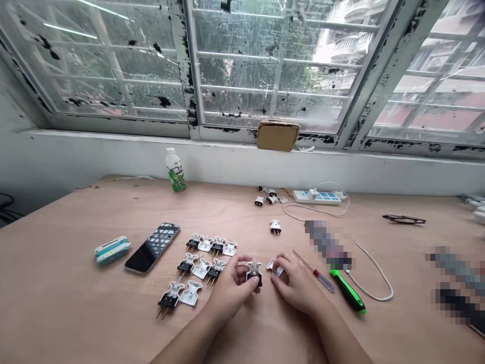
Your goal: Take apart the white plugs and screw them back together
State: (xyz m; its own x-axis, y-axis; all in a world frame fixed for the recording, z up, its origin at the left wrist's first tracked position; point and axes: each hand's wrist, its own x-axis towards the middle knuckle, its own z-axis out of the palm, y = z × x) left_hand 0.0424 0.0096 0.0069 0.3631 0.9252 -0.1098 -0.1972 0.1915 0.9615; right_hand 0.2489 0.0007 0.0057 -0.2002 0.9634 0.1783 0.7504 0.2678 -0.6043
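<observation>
Between the thumb and fingers of my left hand (237,283) is a plug half (254,273) with a black base and a pale upper part. My right hand (290,280) pinches a white plug cover (278,269) just to the right of it, the two pieces apart. Left of my hands, opened plugs lie in rows: black-based halves with metal prongs, such as the front one (169,299), beside white covers (191,293). A closed white plug (275,227) lies farther back. Right of my right hand are a thin screwdriver (318,275) and a green-black handled tool (348,291).
A phone (152,248) and a teal-white case (112,250) lie at left. A bottle (176,170) stands near the wall. Several plugs (272,199), a power strip (317,197) and glasses (404,219) are at the back. A white cable (381,275) curves at right, near blurred items.
</observation>
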